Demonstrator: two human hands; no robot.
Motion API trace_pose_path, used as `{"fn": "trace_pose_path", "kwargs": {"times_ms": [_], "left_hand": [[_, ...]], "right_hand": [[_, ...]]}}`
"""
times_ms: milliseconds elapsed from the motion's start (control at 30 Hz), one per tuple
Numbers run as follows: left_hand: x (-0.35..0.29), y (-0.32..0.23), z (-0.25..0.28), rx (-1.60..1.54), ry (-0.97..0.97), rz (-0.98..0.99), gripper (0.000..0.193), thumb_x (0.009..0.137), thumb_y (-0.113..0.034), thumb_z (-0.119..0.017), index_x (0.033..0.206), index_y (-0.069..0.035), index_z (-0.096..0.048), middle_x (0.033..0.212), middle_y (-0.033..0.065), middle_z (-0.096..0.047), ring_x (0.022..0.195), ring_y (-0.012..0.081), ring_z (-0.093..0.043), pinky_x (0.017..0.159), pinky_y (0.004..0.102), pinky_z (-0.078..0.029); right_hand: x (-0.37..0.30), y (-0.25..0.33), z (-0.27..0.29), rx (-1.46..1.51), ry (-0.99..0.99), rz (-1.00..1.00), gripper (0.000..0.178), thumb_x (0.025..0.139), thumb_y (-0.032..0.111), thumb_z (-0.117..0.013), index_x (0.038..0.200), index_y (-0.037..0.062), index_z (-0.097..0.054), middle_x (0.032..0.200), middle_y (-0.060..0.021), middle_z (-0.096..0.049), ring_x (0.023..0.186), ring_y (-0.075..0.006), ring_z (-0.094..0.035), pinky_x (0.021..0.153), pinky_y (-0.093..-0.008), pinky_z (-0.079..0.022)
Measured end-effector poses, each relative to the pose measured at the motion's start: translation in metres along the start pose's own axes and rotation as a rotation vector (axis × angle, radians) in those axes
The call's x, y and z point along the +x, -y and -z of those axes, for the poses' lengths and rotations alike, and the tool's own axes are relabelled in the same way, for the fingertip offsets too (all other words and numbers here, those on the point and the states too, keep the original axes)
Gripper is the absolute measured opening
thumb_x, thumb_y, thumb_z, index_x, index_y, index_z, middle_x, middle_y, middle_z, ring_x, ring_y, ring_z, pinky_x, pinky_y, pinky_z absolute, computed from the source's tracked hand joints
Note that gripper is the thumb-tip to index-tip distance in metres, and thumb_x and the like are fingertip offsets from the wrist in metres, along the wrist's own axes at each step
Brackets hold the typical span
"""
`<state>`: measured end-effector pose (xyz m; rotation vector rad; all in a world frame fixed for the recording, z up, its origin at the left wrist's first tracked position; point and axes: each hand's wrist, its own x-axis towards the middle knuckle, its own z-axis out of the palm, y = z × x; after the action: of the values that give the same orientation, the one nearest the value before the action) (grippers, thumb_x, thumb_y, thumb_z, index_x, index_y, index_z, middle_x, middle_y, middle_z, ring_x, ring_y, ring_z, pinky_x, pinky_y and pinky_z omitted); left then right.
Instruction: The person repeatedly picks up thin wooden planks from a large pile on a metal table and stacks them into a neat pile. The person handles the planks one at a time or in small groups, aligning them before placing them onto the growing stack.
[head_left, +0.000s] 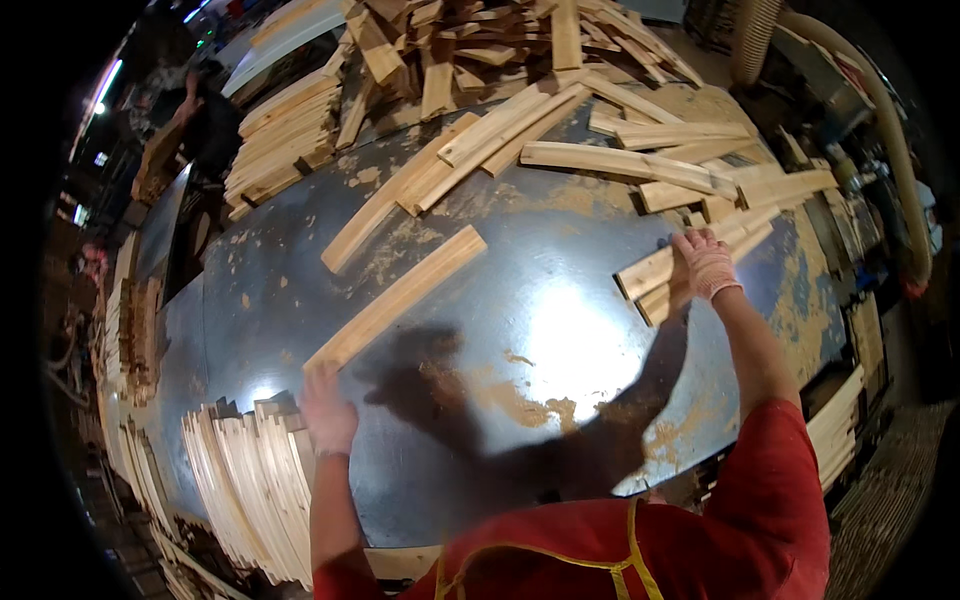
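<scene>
My left hand (328, 412), smeared by motion, is at the near end of a single light wooden board (400, 298) that lies slantwise on the metal tabletop. Its fingers meet or overlap that end; whether they grip it cannot be made out. Over to the right, my right hand (706, 264), in a pale glove, is closed over a wooden board (648, 272). A second board (655, 302) lies against that one on the near side, partly covered by the hand and its shadow. Just below my left hand stands a tight row of upright-looking pale boards (245, 480).
Loose boards (630, 165) lie crosswise at the far right, and more (440, 170) lie at the far middle. A heap of offcuts (480, 50) fills the back beside a neat stack (285, 130). Sawdust patches dot the metal table (270, 300). A hose (905, 170) hangs at right.
</scene>
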<state>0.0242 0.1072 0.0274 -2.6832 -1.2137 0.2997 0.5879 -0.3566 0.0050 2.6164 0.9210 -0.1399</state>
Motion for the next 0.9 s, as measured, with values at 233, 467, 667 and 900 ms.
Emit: {"fn": "trace_pose_path", "kwargs": {"times_ms": [233, 467, 667, 900], "left_hand": [[0.109, -0.080, 0.016, -0.127, 0.134, 0.051, 0.056, 0.088, -0.021, -0.069, 0.142, -0.011, -0.058, 0.139, 0.0146, -0.064, 0.131, 0.0355, -0.060, 0.109, 0.0465, -0.049], [-0.007, -0.129, 0.011, -1.348, 0.608, -0.107, 0.071, 0.091, -0.023, -0.076, 0.155, -0.002, -0.053, 0.127, 0.0094, -0.071, 0.112, 0.0240, -0.069, 0.096, 0.0390, -0.057], [-0.102, -0.098, -0.006, -1.469, 0.839, -0.069, 0.063, 0.093, -0.032, -0.075, 0.146, -0.003, -0.059, 0.124, 0.0133, -0.072, 0.107, 0.0288, -0.070, 0.091, 0.0435, -0.057], [-0.196, -0.049, -0.031, -0.905, 0.161, 0.274, 0.041, 0.086, -0.041, -0.080, 0.086, -0.003, -0.065, 0.088, 0.0202, -0.069, 0.094, 0.0443, -0.068, 0.081, 0.0548, -0.051]], "right_hand": [[0.025, 0.008, 0.048, -0.115, 0.268, 0.192, 0.065, 0.081, 0.038, -0.078, 0.139, 0.0120, -0.063, 0.136, -0.0171, -0.069, 0.130, -0.0374, -0.065, 0.109, -0.0445, -0.050], [-0.019, 0.113, 0.081, 0.758, 0.423, 0.167, 0.098, 0.083, 0.078, -0.066, 0.127, -0.0096, -0.064, 0.107, -0.0315, -0.073, 0.108, -0.0397, -0.073, 0.093, -0.0443, -0.056], [-0.100, 0.323, 0.071, 1.834, 0.613, -0.009, 0.079, 0.094, 0.066, -0.067, 0.130, -0.0034, -0.065, 0.097, -0.0109, -0.069, 0.088, -0.0238, -0.067, 0.083, -0.0389, -0.060], [-0.186, 0.427, 0.087, 1.323, 0.584, 0.400, 0.067, 0.098, 0.063, -0.061, 0.127, 0.0035, -0.067, 0.091, -0.0114, -0.072, 0.083, -0.0247, -0.068, 0.080, -0.0428, -0.054]]}}
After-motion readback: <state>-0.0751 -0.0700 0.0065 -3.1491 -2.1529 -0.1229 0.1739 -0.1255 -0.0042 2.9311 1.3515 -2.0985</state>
